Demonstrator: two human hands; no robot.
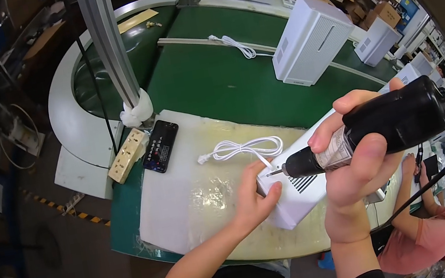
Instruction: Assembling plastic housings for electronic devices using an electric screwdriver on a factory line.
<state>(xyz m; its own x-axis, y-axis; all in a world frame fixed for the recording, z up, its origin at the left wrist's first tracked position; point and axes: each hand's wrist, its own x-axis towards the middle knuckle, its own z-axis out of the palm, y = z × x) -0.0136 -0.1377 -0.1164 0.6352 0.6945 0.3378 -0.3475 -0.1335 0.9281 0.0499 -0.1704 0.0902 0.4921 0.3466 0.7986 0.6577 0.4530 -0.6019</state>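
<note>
in the head view, the relation that counts, as i judge it, is between the thin bit [274,173] and the end of the white housing [294,209] where the cord comes out. the housing lies on the pale mat [171,213] in front of the person, its long axis slanting from this end up and away to the right, partly hidden beneath the right hand [351,158]. that hand is closed round the black power driver [394,117], fingers wrapped about the barrel, so the housing's corded end lies to the left of the grip. the bit points left, its tip beside the root of the white cord [245,148]; whether it touches the surface or stands just above it, i cannot tell. the left hand [251,202] is nearer to that end: its thumb rests on the face and its fingers reach round the outer edge, parted but with the housing's corner held between them. the dark vent slots [303,182] sit just right of the tip, below the driver's nose. the cord's coil rests on the mat beyond the left hand, near the black phone [160,145].
</note>
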